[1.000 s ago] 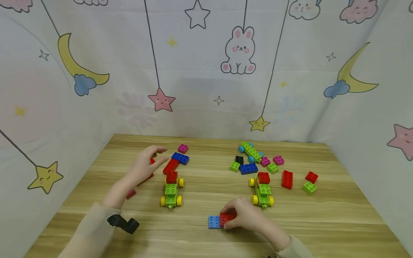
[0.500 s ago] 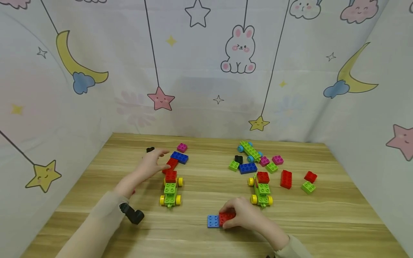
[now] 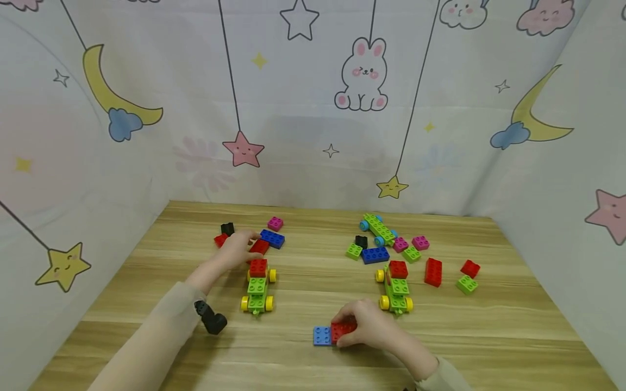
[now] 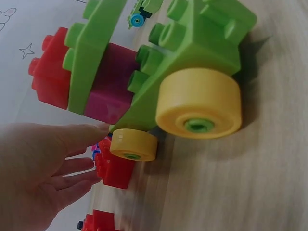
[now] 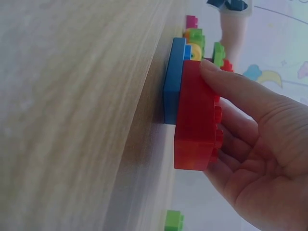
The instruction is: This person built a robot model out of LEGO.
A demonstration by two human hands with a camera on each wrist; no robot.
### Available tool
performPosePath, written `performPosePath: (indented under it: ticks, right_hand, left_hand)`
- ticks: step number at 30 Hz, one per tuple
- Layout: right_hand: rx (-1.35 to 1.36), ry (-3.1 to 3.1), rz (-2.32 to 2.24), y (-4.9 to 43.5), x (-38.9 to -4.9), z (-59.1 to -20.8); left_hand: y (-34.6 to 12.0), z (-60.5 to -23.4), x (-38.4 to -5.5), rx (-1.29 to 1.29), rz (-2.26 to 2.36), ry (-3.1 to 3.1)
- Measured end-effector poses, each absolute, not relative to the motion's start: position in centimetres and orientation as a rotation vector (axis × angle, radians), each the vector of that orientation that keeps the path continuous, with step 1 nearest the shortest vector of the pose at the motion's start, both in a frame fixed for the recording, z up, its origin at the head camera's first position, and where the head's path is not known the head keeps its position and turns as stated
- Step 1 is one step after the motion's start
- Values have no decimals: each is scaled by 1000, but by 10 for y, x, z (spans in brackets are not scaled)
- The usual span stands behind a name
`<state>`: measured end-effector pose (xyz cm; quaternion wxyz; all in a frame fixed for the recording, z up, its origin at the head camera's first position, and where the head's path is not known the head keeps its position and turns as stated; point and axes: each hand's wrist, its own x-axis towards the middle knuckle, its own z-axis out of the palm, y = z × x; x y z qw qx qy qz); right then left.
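Note:
In the head view my right hand (image 3: 369, 325) pinches a red brick (image 3: 340, 332) between thumb and fingers near the front of the table. That brick overlaps one end of a flat blue brick (image 3: 321, 336), whose studs show to the left; the right wrist view has the red brick (image 5: 195, 120) above the blue one (image 5: 173, 82). My left hand (image 3: 236, 251) reaches over the left side, thumb and fingers apart around a long red brick (image 3: 259, 247). Below it stands a green car with yellow wheels (image 3: 257, 288) and a red brick on top, close to my left thumb in the left wrist view.
A similar car (image 3: 398, 288) stands right of centre. Behind it are a green car base with blue wheels (image 3: 379, 230), a dark blue brick (image 3: 375, 256) and several small bricks. Another dark blue brick (image 3: 272, 239) and a pink one (image 3: 275, 223) lie beyond my left hand.
My left hand has moved right and forward to the long red brick, uncovering black and red bricks at the left. My right hand keeps its hold on the red brick.

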<state>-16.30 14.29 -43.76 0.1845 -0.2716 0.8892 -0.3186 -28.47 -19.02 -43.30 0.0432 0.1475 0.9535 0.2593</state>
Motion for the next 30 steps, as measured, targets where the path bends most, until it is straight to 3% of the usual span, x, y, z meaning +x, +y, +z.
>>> performPosePath:
  ticks: [30]
  right_hand:
    - [-769, 2496, -914, 145, -164, -441]
  left_hand:
    - [-190, -444, -290, 342, 701, 2960]
